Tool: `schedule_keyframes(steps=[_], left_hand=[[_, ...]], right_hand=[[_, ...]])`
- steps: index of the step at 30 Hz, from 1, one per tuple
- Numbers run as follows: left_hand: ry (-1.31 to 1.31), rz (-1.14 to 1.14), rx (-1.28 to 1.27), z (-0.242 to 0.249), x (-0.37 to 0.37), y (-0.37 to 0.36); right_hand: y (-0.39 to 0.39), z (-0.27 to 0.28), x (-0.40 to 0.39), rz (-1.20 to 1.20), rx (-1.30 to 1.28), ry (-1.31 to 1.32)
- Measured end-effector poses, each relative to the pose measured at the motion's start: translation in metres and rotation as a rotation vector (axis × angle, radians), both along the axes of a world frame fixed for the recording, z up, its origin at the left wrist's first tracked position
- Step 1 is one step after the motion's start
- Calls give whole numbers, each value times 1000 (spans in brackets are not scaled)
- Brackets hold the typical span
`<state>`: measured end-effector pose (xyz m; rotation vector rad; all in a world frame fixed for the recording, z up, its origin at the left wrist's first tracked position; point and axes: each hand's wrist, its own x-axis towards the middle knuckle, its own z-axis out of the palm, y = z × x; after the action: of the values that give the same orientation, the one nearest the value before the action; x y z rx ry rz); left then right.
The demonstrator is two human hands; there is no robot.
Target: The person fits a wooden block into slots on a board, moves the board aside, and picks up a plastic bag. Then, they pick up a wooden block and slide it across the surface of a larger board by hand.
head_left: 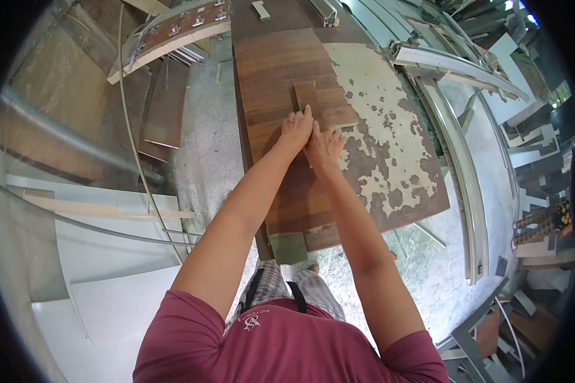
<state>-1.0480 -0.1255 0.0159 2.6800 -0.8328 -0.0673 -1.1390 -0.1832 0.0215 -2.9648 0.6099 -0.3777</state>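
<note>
A brown wood-grain panel [281,60] lies on the worktable in front of me. On it is a short brown wooden strip [305,92], its far end showing beyond my fingers and its near end hidden under them. My left hand [296,129] grips the strip from the left, index finger stretched along it and the other fingers curled. Close beside it, my right hand [326,148] holds the strip's near right side, fingers partly bent. The two hands almost touch.
Right of the panel, the worn board [406,143] has peeling pale patches. A metal rail [457,172] runs along the right. Offcuts [543,147] are piled farther right. White sheets [118,249] and a bent thin strip [134,134] stand to the left. A small pale block [260,10] sits at the far end.
</note>
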Motion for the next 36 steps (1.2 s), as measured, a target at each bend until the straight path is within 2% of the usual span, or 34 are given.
schedule_keyframes(steps=[6, 10, 13, 18, 20, 21, 23, 28, 30, 36], left_hand=[[23, 18, -50, -4, 111, -37], [9, -7, -107, -6, 194, -54], [-27, 4, -126, -14, 246, -67], [-12, 9, -82, -13, 305, -76], [223, 69, -121, -11, 317, -82], [228, 73, -126, -15, 318, -81], [-34, 18, -191, -23, 312, -77], [-128, -11, -168, -21, 274, -62], [-87, -29, -175, -18, 247, -50], [-153, -102, -124, -17, 121, 0]], right_hand=[[-39, -18, 117, -50, -130, 50], [-52, -2, 200, -106, -89, 205], [-69, -16, 255, -128, -120, 185], [-72, 3, 300, -84, -94, 222], [-75, 1, 307, -71, -87, 186], [-77, -1, 310, -55, -77, 139], [-74, -1, 310, -81, -57, 174], [-57, 3, 275, -117, -90, 175], [-49, -2, 248, -142, -20, 169], [-8, -10, 118, -122, -41, 103]])
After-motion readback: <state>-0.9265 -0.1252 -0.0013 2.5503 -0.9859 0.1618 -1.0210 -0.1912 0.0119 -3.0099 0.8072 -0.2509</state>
